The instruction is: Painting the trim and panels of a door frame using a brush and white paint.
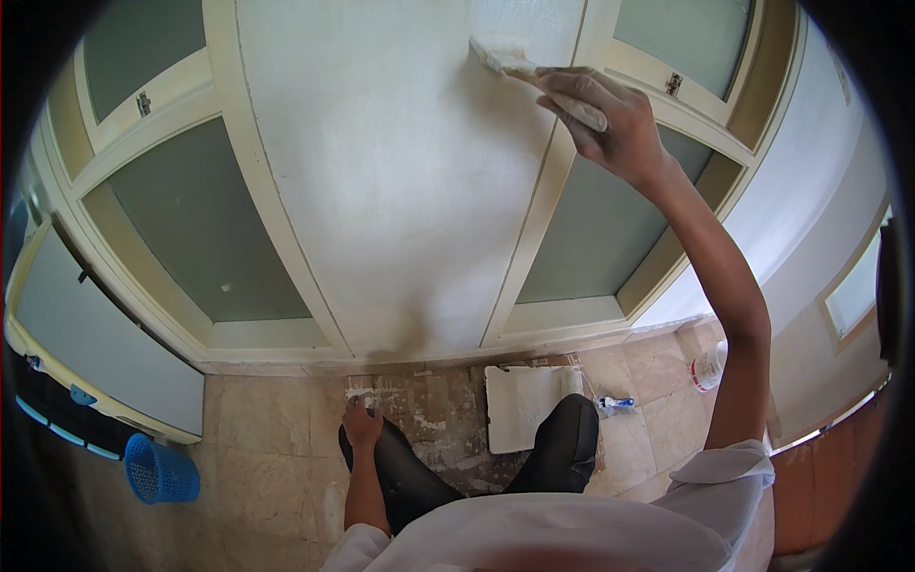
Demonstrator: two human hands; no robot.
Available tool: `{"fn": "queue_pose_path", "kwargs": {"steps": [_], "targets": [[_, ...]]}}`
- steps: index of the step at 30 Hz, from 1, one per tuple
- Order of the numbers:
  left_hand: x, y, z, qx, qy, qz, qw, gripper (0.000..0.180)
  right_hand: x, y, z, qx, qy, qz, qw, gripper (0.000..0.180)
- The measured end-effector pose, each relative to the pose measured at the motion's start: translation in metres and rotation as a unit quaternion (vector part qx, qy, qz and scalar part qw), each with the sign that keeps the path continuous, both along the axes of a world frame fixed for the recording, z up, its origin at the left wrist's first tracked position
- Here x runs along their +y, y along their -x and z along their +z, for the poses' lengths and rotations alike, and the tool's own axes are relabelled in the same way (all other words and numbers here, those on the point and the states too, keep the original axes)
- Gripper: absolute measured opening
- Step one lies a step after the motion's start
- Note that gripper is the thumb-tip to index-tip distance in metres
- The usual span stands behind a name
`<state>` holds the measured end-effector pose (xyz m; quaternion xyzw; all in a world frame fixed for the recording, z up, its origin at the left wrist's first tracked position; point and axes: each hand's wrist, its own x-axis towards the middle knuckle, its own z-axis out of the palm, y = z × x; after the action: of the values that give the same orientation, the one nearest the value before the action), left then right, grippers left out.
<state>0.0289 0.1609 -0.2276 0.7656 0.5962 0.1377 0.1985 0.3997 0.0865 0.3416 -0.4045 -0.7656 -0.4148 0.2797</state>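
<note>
My right hand (615,124) grips a paintbrush (583,114) by its pale handle, raised to the upper middle. The white-coated bristles touch or nearly touch a tall white wall panel (381,191) between two window frames. Low on the left, my left hand (362,425) is by my left knee, its fingers curled; I cannot make out what they hold, if anything. Between my knees and the wall lies a paint tray (519,410) with white paint. A paint roller (570,383) rests at its right side, with a blue handle (618,403) beyond it.
A paint-spotted brown sheet (434,405) covers floor tiles below the panel. Windows with grey-green panes (210,224) flank it. A white bucket (708,366) stands at right. A blue basket (162,469) and a pale board-like piece (105,334) are at left.
</note>
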Motion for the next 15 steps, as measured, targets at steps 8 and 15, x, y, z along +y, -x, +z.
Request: {"fn": "queue_pose_path", "kwargs": {"steps": [8,15], "targets": [[-0.003,0.004,0.005,-0.009,-0.001,-0.010,1.000,0.057,-0.037,0.011,0.051,0.118,-0.058,0.054,0.990,0.014],[-0.006,0.009,-0.002,-0.002,-0.033,0.001,0.999,0.054,-0.009,0.004,0.037,0.173,0.102,0.063,0.977,0.012]]}}
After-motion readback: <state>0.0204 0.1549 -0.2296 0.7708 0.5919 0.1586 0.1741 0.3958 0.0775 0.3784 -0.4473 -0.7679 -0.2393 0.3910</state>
